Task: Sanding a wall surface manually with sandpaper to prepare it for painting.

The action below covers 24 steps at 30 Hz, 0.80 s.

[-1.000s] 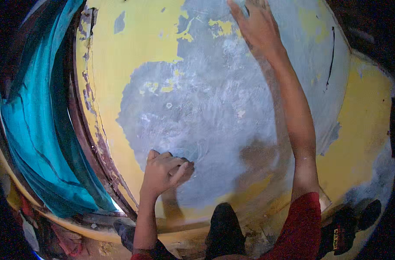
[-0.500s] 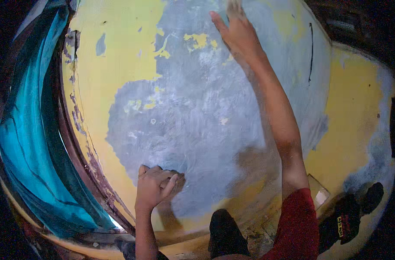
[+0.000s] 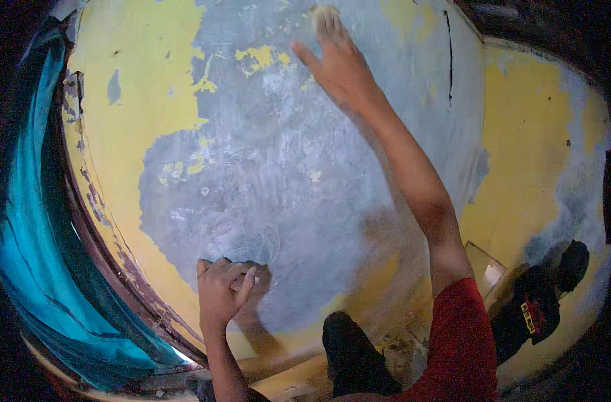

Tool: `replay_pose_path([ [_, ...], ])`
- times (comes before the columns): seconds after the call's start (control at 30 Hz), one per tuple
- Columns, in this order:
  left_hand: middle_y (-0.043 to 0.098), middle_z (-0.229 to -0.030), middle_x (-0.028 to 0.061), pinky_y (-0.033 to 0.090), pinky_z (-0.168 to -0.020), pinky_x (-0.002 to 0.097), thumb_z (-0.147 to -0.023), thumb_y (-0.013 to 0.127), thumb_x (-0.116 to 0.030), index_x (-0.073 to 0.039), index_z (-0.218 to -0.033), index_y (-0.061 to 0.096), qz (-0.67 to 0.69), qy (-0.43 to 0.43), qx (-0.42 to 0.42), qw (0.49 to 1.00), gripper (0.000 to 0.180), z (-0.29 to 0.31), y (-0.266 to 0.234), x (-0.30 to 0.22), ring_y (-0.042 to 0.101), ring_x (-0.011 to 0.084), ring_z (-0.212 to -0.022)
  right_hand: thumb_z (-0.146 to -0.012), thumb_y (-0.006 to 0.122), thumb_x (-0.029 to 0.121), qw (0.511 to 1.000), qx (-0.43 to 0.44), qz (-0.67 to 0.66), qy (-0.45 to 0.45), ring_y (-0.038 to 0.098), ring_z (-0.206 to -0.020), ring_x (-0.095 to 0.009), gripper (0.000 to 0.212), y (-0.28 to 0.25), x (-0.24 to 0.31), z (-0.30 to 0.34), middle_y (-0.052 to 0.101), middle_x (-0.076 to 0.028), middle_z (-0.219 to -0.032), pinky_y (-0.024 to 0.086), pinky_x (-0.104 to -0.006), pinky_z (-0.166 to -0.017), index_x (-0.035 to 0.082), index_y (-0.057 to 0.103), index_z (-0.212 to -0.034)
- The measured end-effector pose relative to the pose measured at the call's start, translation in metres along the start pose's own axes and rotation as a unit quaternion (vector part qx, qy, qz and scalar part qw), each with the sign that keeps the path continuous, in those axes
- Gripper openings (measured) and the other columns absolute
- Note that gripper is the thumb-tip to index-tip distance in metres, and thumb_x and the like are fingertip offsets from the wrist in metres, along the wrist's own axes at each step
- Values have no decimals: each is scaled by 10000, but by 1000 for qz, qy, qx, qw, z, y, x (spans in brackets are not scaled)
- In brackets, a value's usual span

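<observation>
A wall with peeling yellow paint (image 3: pixel 144 40) around a large bare grey patch (image 3: pixel 278 194) fills the view in front of me. My right hand (image 3: pixel 342 63) reaches far up it with the arm stretched. Its fingers press a pale tan pad (image 3: pixel 326 12) against the grey surface; the fingertips are slightly blurred, and I cannot tell whether it is sandpaper or a sponge. Lower down, my left hand (image 3: pixel 223 288) rests curled against the wall at the patch's lower left. Something small and pale (image 3: pixel 238 283) shows between its thumb and fingers.
A teal curtain (image 3: pixel 37 248) hangs at the left beside a worn dark frame (image 3: pixel 111 248). A dark cap (image 3: pixel 574 265) and a dark garment (image 3: pixel 536 308) are at the lower right. My dark-clothed knee (image 3: pixel 349 342) is near the wall's foot. A thin black line (image 3: pixel 448 60) runs down the upper right.
My right hand with the tan pad has come slightly down and left in view. The whole view has shifted a little; my left hand stays curled on the same spot of wall.
</observation>
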State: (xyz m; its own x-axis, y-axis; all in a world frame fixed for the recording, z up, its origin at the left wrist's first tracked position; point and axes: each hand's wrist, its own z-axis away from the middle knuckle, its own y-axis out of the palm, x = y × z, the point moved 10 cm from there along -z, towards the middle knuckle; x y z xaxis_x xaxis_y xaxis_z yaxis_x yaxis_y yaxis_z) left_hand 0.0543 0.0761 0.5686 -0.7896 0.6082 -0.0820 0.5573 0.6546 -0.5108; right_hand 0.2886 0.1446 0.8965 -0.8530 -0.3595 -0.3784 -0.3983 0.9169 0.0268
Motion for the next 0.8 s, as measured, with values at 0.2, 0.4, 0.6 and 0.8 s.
replay_pose_path([
  [0.2,667,-719,32,356,-799,407,-890,751,-259,-141,-842,771,26,-12,3,1000,129,-1,2,2,599,226,-721,-1030,545,566,998,61,15,13,304,-1501,-506,879,-4,-18,41,341,-388,-1568,301,-503,-1245,-141,343,-1511],
  [0.4,653,-708,44,342,-781,410,-892,754,-256,-136,-851,769,18,-14,5,1000,128,-3,0,-4,592,228,-711,-1089,418,531,978,97,-1,185,237,-1543,-455,864,0,-62,4,241,-382,-1623,236,-449,-1279,-181,239,-1546],
  [0.6,628,-689,50,338,-778,405,-899,753,-251,-134,-846,765,16,-8,4,1000,129,-2,-2,-3,583,231,-705,-1023,500,629,997,-8,30,69,326,-1489,-509,951,-11,-43,32,329,-396,-1575,317,-505,-1235,-167,321,-1513],
  [0.8,618,-679,42,337,-784,402,-900,750,-244,-138,-840,762,27,-10,7,1000,122,-1,0,0,580,230,-701,-1081,415,569,959,119,11,256,220,-1548,-459,915,2,-81,18,219,-373,-1636,212,-455,-1286,-183,199,-1556],
])
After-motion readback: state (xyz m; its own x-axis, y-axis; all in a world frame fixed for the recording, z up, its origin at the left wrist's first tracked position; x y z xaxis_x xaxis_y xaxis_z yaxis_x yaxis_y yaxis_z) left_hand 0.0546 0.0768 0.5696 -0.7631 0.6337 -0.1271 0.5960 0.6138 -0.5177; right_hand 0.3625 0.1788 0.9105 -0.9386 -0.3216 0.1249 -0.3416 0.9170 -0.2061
